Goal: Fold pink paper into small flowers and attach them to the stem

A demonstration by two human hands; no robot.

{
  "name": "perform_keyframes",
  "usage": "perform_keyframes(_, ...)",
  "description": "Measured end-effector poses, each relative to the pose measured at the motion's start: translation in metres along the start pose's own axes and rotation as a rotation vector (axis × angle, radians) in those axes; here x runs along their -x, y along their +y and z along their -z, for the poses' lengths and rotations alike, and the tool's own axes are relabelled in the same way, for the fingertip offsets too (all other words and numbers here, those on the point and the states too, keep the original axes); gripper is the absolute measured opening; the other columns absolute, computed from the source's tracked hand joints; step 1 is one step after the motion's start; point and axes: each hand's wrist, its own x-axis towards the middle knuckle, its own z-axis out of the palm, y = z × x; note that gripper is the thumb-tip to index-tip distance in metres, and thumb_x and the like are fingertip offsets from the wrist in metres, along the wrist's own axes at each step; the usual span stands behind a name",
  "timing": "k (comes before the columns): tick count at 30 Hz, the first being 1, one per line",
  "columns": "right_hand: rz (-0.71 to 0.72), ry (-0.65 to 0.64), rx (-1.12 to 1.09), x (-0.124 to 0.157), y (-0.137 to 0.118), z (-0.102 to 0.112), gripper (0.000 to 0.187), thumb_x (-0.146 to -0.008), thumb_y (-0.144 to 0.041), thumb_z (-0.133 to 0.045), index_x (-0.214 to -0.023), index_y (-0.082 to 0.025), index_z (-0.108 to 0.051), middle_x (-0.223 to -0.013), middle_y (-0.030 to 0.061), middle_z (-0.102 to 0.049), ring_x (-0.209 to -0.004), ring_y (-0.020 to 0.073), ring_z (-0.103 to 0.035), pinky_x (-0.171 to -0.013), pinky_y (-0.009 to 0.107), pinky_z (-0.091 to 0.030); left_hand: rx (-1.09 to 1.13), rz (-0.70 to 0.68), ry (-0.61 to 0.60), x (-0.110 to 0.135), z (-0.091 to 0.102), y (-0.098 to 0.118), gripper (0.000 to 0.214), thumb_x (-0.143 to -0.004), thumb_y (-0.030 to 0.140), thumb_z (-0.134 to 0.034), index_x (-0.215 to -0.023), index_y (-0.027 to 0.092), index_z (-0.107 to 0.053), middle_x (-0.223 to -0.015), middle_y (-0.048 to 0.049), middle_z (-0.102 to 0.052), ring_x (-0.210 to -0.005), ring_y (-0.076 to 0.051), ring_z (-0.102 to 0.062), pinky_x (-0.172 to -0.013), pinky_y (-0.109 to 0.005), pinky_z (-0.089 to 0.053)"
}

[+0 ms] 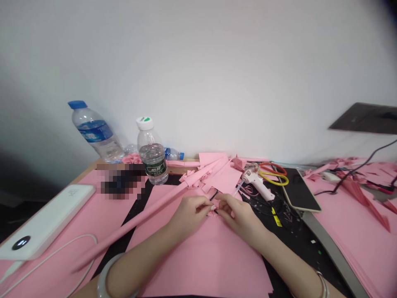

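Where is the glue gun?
In the head view, the white glue gun lies beyond the right hand, just left of the red-and-yellow scissors.

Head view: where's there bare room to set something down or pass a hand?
Most room is on the pink sheet, below the left hand and right hand, between the long pink roll and the black mat. A second patch lies between the white power bank and that roll. Crowded: beyond the hands, around the glue gun, scissors and water bottles.
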Motion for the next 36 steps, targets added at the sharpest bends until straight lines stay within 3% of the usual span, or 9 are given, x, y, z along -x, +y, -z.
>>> perform_keyframes(24,0.019,0.052,0.059,0.002,-0.0001,-0.0043,0.021,-0.091,-0.012,-0.051,-0.109,-0.021,-0.057,-0.085,0.0033,-0.071,-0.074,0.0182,-0.07,-0.065,0.026,-0.052,0.042,0.036,-0.005,0.0,0.002,0.0046,0.02,-0.084,0.019,-0.059,-0.069,0.017,-0.073,-0.066,-0.0022,-0.071,-0.064,-0.017,-0.062,-0.061,-0.026,-0.046)
perform_keyframes(36,0.016,0.197,-0.025,-0.0013,-0.0068,-0.0017,0.017,-0.09,-0.015,-0.053,-0.105,-0.02,-0.058,-0.079,0.0035,-0.072,-0.064,0.0161,-0.068,-0.058,0.025,-0.054,0.54,0.252,0.066,-0.006,0.0021,-0.0015,0.021,-0.08,0.036,-0.07,-0.079,0.015,-0.067,-0.078,-0.0038,-0.07,-0.076,-0.018,-0.067,-0.074,-0.032,-0.056)
